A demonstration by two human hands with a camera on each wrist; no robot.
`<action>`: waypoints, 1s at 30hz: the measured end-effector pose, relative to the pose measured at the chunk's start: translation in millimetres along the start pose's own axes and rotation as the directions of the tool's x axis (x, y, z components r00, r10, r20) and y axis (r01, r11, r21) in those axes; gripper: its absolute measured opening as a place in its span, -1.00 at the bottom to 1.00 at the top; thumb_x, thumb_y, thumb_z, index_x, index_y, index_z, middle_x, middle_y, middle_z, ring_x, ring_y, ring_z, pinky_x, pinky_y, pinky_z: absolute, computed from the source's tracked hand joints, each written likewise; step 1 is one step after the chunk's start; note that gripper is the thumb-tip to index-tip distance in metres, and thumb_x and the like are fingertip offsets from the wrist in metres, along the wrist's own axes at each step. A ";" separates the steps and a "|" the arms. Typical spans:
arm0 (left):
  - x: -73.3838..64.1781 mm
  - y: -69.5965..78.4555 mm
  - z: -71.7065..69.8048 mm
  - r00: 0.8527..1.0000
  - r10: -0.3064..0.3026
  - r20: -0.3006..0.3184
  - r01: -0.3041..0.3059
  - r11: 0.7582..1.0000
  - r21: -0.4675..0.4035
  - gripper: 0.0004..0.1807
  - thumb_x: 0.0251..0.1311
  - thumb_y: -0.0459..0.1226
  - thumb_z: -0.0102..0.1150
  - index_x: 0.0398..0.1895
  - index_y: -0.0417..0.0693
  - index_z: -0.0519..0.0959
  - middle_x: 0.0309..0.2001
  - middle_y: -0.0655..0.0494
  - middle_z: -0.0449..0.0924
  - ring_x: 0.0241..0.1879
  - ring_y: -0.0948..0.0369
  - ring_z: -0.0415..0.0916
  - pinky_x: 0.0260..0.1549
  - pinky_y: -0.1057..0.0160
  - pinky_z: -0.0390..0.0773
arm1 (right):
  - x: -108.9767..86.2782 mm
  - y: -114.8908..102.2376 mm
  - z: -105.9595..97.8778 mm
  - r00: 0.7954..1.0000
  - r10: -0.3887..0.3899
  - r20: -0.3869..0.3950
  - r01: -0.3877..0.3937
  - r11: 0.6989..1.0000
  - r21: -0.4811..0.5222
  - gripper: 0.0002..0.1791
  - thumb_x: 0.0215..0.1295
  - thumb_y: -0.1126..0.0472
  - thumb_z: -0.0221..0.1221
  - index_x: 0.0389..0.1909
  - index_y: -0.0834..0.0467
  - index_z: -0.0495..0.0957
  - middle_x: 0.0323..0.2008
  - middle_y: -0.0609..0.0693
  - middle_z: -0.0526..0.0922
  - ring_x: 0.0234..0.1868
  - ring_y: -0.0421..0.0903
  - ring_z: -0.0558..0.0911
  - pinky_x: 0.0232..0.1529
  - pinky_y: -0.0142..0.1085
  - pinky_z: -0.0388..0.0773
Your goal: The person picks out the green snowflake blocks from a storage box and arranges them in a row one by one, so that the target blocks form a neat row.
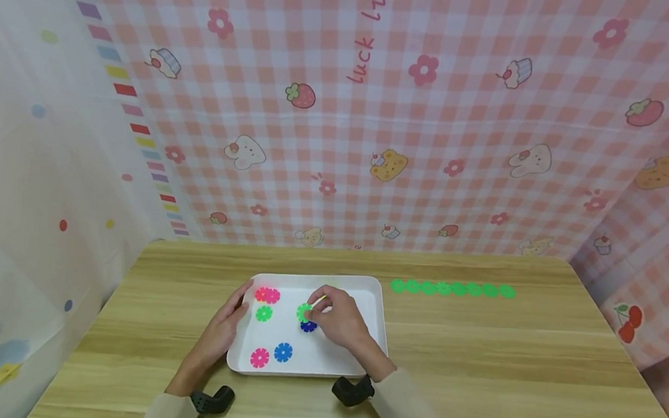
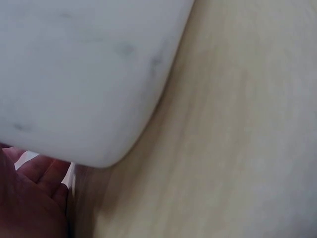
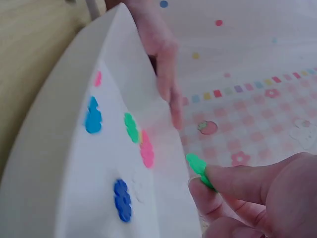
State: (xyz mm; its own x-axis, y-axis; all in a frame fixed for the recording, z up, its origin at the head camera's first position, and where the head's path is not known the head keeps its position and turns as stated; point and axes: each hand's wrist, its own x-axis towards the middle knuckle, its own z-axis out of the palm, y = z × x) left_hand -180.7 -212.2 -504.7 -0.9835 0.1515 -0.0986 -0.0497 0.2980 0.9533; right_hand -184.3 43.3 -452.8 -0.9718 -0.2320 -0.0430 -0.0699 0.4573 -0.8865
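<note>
A green snowflake disc (image 1: 304, 312) is pinched between the thumb and fingertips of my right hand (image 1: 336, 318), over the white tray (image 1: 336, 365). Close to it, in the tray, lies a dark blue snowflake disc (image 1: 308, 327), partly covered in the head view. My left hand (image 1: 222, 331) grips the tray's left rim, thumb on the near side and fingers along the outside. Inside the tray are another green disc (image 1: 263, 313), a pink disc (image 1: 272, 295) overlapping an orange-red one, a second pink disc (image 1: 259, 358) and a blue disc (image 1: 283, 352).
Along the back right of the wooden table (image 1: 475, 358), several green discs (image 1: 443, 288) form a straight row beside the tray. A pink checked cloth (image 1: 339, 126) hangs behind the table. Each wrist wears a black camera band (image 1: 352, 391).
</note>
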 end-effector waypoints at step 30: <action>-0.4 0.5 1.1 1.000 -0.003 -0.008 0.003 1.000 -0.008 -0.45 0.59 -0.15 -0.36 0.58 0.27 0.00 0.61 0.13 -0.19 0.59 0.07 -0.33 0.51 -0.12 -0.27 | -24.0 55.5 -119.0 0.958 0.105 -0.269 -0.066 0.987 0.150 -0.79 0.30 0.25 0.26 -0.08 0.18 0.57 -0.28 0.06 0.71 -0.28 0.06 0.68 -0.55 -0.38 0.39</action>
State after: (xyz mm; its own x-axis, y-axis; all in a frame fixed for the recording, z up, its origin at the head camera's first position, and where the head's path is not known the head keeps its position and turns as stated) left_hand -180.2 -211.1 -504.4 -0.9848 0.1430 -0.0989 -0.0536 0.2912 0.9552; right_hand -191.7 176.4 -446.2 -0.9983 0.0565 -0.0105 0.0290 0.3379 -0.9407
